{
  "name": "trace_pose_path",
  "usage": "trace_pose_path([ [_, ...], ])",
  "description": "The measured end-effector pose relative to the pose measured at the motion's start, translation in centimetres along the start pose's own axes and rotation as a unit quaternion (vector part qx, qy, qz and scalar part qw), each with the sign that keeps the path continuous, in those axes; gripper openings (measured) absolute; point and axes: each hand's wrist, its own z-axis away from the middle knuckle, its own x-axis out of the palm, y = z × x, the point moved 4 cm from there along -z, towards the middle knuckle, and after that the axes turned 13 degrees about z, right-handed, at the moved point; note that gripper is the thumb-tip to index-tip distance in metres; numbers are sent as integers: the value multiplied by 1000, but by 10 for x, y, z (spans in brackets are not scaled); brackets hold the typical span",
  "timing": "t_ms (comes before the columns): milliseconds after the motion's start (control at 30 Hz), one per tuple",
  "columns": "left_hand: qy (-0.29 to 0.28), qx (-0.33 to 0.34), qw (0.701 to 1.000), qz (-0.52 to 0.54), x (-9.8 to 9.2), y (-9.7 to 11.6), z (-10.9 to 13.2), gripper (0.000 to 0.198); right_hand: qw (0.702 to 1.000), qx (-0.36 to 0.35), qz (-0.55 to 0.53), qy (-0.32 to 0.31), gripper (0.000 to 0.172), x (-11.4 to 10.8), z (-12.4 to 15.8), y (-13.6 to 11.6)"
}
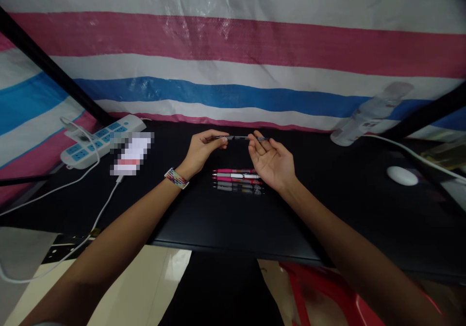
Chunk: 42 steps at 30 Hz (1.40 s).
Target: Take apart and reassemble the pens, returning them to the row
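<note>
A slim dark pen (239,138) is held level above the black table, stretched between my two hands. My left hand (202,151), with a woven multicoloured bracelet at the wrist, pinches its left end between thumb and fingers. On the other end is my right hand (274,163), palm turned up, fingers bent around the pen and thumb near its tip. Just below lie several pens (236,176) side by side in a row, some pink or red and others clear and grey. The right hand partly overlaps the row's upper right end.
A white power strip (80,155) and a blurred phone (131,155) on a white cable lie at the left. To the right are a tilted clear bottle (358,117) and a white computer mouse (402,176). Striped plastic sheeting (233,39) hangs behind the black table (218,224).
</note>
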Motion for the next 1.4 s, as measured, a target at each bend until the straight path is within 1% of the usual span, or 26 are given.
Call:
trace_pose_path([
  [100, -1, -9, 1000, -4, 1, 0, 1, 29, 1000, 8, -14, 27, 20, -5, -4, 3],
  [167, -2, -13, 1000, -3, 1, 0, 2, 30, 999, 7, -13, 32, 16, -5, -4, 4],
  [300, -6, -15, 1000, 8, 2, 1, 3, 30, 1000, -1, -9, 17, 34, 1, 0, 1],
  [333, -6, -15, 1000, 13, 3, 1, 3, 29, 1000, 0, -11, 14, 34, 2, 0, 1],
  [467, -6, -20, 1000, 18, 4, 2, 3, 28, 999, 5, -30, 28, 23, -4, -2, 2],
  [533, -10, -27, 999, 19, 4, 2, 3, 28, 999, -1, -22, 31, 19, -7, -4, 4],
  [600, -10, -25, 999, 20, 3, 1, 3, 29, 1000, -8, -5, 21, 15, -6, -5, 5],
  [633, -10, -22, 1000, 18, 2, 1, 3, 29, 1000, -11, 2, 15, 17, -5, -5, 4],
  [733, -11, -18, 1000, 11, 0, 0, 3, 30, 1000, -15, 14, 1, 35, 1, -1, 0],
  [767, -11, -17, 1000, 9, 0, 0, 2, 30, 1000, -13, 16, -1, 39, 2, 0, -2],
  [800, -11, -16, 1000, 7, 0, 0, 2, 30, 1000, -10, 19, -2, 38, 3, 1, -4],
  [900, -12, -11, 1000, -9, -1, 3, 1, 28, 999, -7, 46, 6, 26, 0, 3, -8],
  [967, -23, -10, 999, -24, 0, 7, 1, 33, 995, -28, 92, 9, 20, -3, 3, -11],
  [1033, -38, -8, 998, -46, 1, 12, 2, 41, 987, -61, 151, 8, 18, -5, 3, -13],
  [1067, -45, -5, 997, -59, 1, 14, 2, 42, 981, -78, 178, 9, 19, -7, 4, -15],
  [1133, -61, -3, 995, -84, 2, 16, 4, 36, 968, -101, 229, 19, 20, -11, 4, -18],
  [1200, -81, -5, 991, -109, 3, 15, 6, 31, 952, -109, 284, 24, 20, -15, 4, -22],
  [1300, -111, -7, 980, -163, 2, 12, 7, 25, 920, -104, 379, -8, 15, -19, 3, -26],
  [1367, -128, -9, 972, -198, 1, 10, 8, 20, 892, -110, 438, -22, 12, -22, 2, -28],
  [1400, -138, -12, 968, -210, 1, 9, 8, 19, 876, -115, 468, -24, 14, -22, 2, -28],
])
